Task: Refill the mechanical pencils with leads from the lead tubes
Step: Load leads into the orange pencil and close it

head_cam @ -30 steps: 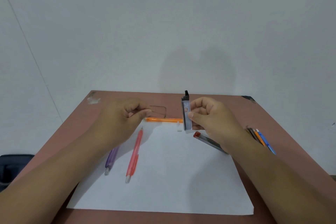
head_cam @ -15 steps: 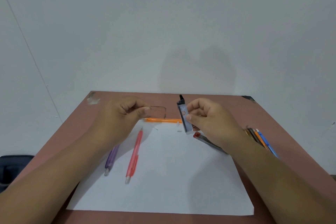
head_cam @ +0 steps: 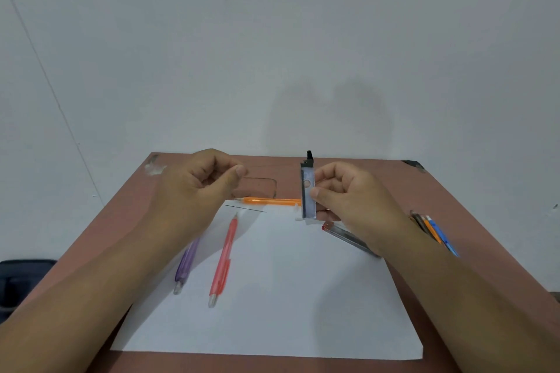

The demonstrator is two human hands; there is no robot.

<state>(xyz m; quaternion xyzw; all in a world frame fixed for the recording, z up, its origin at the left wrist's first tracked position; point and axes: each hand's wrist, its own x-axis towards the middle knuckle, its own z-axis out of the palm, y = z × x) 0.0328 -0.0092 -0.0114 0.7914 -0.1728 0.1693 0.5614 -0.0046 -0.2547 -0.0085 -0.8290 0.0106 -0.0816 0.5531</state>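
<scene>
My right hand (head_cam: 354, 200) pinches a clear lead tube (head_cam: 308, 191) and holds it upright, its black cap flipped open at the top. My left hand (head_cam: 203, 191) hovers to the left of it with fingers curled and thumb against the forefinger; nothing shows between them. A thin loose lead (head_cam: 246, 208) lies on the white paper (head_cam: 272, 297) just below that hand. An orange mechanical pencil (head_cam: 272, 201) lies crosswise at the paper's far edge, with a small white piece (head_cam: 297, 212) beside it. A pink pencil (head_cam: 222, 260) and a purple pencil (head_cam: 186, 263) lie on the left.
A second lead tube with a red cap (head_cam: 345, 233) lies under my right wrist. Several more pencils (head_cam: 436, 232) lie on the brown table (head_cam: 454, 221) at the right. A dark object (head_cam: 18, 278) sits beyond the table's left edge. A wall stands close behind.
The tube was tilted left half a second ago and now stands upright again. A loose lead has appeared on the paper. My left hand rose slightly.
</scene>
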